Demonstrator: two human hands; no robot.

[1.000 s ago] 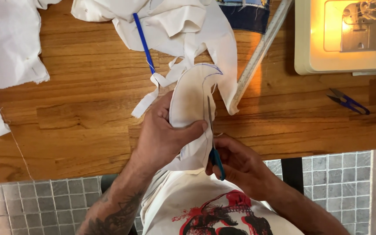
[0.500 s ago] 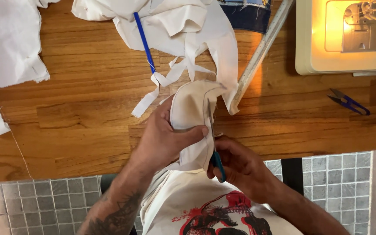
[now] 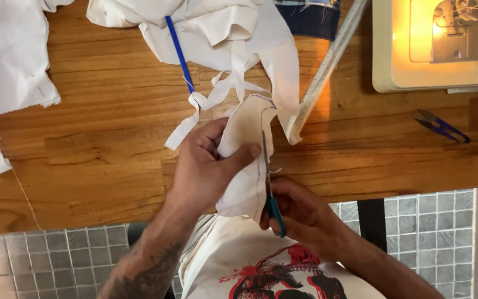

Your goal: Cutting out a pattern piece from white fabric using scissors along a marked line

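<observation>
My left hand [image 3: 203,169] grips a small cream piece of fabric [image 3: 247,158] with a stitched curved edge, held upright over the front edge of the wooden table [image 3: 95,155]. My right hand [image 3: 300,213] holds scissors with teal handles [image 3: 271,194]; their blades run up along the fabric's right edge. Thin white trimmed strips [image 3: 195,113] hang from the piece toward the table.
A heap of white fabric [image 3: 222,27] with a blue pen [image 3: 179,52] lies at the back. More white cloth [image 3: 6,72] sits at the left. A long ruler [image 3: 327,63], a lit sewing machine [image 3: 438,44] and blue thread snips [image 3: 442,126] are at the right.
The fabric piece has been turned slightly in my left hand and the scissors have moved up along its right edge.
</observation>
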